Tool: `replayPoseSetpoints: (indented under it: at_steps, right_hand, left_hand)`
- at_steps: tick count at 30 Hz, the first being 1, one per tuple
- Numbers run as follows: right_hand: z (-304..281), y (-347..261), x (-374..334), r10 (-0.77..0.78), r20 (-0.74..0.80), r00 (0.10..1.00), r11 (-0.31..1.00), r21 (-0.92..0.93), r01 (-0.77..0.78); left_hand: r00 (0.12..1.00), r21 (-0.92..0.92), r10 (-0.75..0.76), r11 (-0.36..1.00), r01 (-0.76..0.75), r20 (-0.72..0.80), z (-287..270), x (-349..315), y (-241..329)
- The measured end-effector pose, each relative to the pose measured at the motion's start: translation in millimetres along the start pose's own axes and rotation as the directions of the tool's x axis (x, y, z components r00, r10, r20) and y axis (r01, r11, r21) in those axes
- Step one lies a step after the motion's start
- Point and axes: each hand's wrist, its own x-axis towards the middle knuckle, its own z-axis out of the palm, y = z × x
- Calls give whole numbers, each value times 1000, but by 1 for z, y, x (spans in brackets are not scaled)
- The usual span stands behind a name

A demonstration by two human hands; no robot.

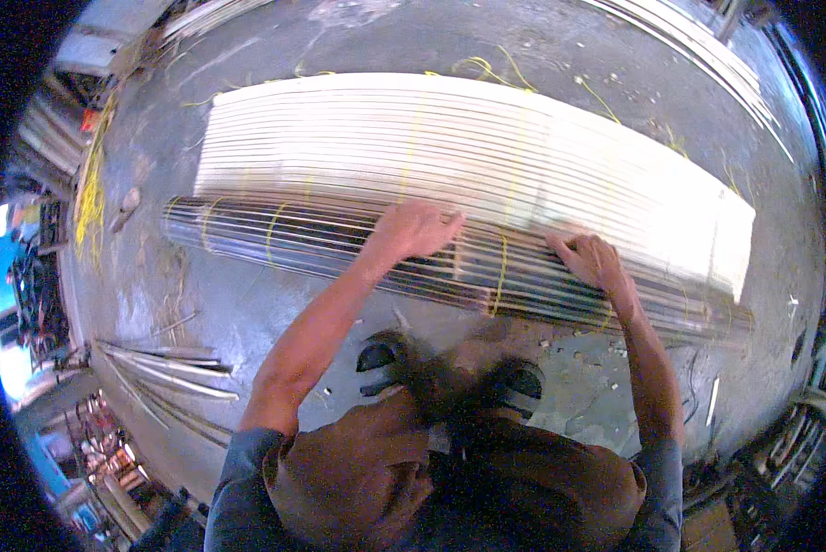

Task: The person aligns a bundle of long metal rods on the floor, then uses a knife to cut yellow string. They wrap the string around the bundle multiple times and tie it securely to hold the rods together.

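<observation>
The left hand [415,230] is placed on top of the slat mat [468,152], near its middle, where the rolled part and the flat part meet. Its fingers are partly bent, but because of the blur it cannot be told whether a slat is gripped. The right hand [592,259] is placed farther right on the same roll [316,239], with the fingers loosely curled; here also a firm hold cannot be confirmed. The mat is laid on the floor [247,308], just beyond the feet [381,357].

The work is judged to be partly done: the near side is formed into a long dark roll, crossed by yellow strings [502,276], while the wide, pale far side is left flat. On the left, loose sticks [169,362] and a yellow string heap [91,202] are seen.
</observation>
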Motion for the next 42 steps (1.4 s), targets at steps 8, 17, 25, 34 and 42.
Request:
replayPoseSetpoints:
  at_steps: [8, 17, 25, 34, 42]
  right_hand:
    - [33, -17, -56, -172, -268, 948, 985, -40, 167]
    - [104, -68, -97, -547, -400, 735, 819, -435, 373]
    - [35, -56, -25, -541, -248, 804, 826, -335, 452]
    - [-50, -60, 121, -327, -120, 937, 832, 434, 346]
    - [-33, 33, 203, -387, -405, 828, 895, -382, 231]
  left_hand:
    - [996, -91, -50, 995, 44, -76, 10, -57, 12]
    - [904, 35, 85, 996, -78, -420, 5, -13, 1]
    - [903, -152, 73, 977, -151, -424, -43, 11, 8]
    - [672, 314, 271, 947, -59, -690, -44, 2, 16]
    - [835, 230, 141, 973, -18, -532, -58, 33, 38]
